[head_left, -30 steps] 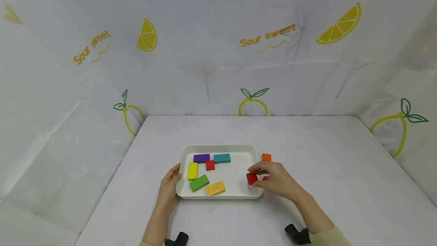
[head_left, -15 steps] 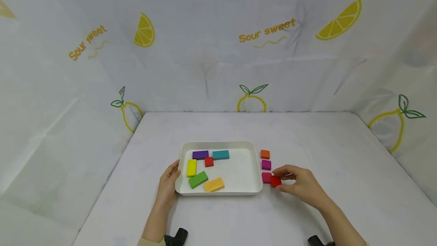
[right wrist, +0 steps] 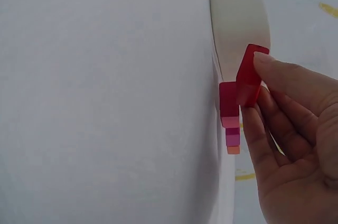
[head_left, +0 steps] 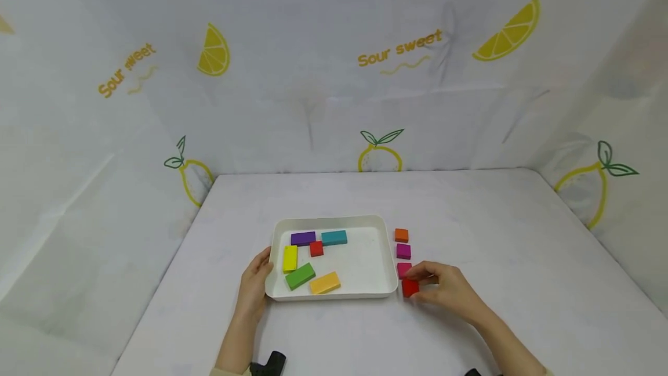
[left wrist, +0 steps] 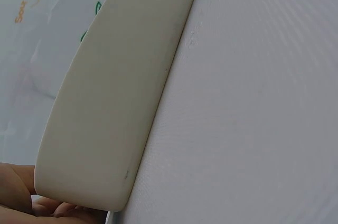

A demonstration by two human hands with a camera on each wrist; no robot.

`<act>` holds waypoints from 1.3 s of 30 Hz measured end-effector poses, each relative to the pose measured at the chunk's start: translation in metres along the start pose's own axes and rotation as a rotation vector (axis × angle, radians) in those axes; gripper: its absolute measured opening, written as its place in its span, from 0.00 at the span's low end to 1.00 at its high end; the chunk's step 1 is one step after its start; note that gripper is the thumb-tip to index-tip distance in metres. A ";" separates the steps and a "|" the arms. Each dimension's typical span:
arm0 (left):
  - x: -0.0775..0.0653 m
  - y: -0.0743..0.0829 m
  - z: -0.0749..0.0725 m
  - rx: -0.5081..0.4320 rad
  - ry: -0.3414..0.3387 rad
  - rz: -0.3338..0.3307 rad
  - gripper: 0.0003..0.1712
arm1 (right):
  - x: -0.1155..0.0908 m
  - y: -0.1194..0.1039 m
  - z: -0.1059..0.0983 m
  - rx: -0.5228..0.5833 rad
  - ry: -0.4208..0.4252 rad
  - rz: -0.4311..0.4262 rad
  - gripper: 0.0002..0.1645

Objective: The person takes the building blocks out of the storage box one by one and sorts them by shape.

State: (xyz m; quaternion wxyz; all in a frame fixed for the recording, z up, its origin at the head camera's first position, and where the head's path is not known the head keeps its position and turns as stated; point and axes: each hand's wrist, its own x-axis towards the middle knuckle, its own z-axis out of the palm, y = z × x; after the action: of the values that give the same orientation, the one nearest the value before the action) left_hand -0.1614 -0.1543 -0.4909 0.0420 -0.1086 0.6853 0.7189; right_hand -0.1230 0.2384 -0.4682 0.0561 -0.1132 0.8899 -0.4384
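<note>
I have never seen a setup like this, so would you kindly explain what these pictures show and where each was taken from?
There is no machine: a person works bare-handed. The wide picture comes from a head-worn camera, the others from a camera on each wrist. On the white table is a white rectangular tray with rounded corners, holding a purple oblong block, a teal one, a yellow one, a green one, an amber one and a small red block. The left hand grips the tray's left side. To the tray's right, an orange block, a magenta block and a pink block form a row, and at its near end the right hand pinches a bright red block.
</note>
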 end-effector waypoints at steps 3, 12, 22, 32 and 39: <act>-0.001 0.000 -0.001 -0.002 0.005 -0.002 0.29 | 0.002 0.002 0.003 0.008 -0.026 0.011 0.23; -0.001 -0.001 -0.002 -0.004 0.004 -0.008 0.29 | 0.004 0.007 0.007 -0.032 -0.056 -0.006 0.22; -0.003 -0.001 -0.003 -0.008 -0.005 -0.004 0.29 | 0.005 0.009 0.010 -0.016 -0.060 -0.006 0.23; -0.004 -0.001 -0.002 -0.007 -0.003 0.004 0.29 | 0.005 0.008 0.010 -0.023 -0.043 -0.005 0.24; -0.002 0.000 -0.001 -0.006 -0.010 0.013 0.29 | 0.002 -0.003 0.004 -0.060 0.053 -0.025 0.21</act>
State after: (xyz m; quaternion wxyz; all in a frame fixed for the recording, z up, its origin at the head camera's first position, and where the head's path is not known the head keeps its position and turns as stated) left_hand -0.1596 -0.1548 -0.4908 0.0403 -0.1005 0.6838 0.7216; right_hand -0.1239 0.2329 -0.4680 0.0239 -0.1143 0.9022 -0.4151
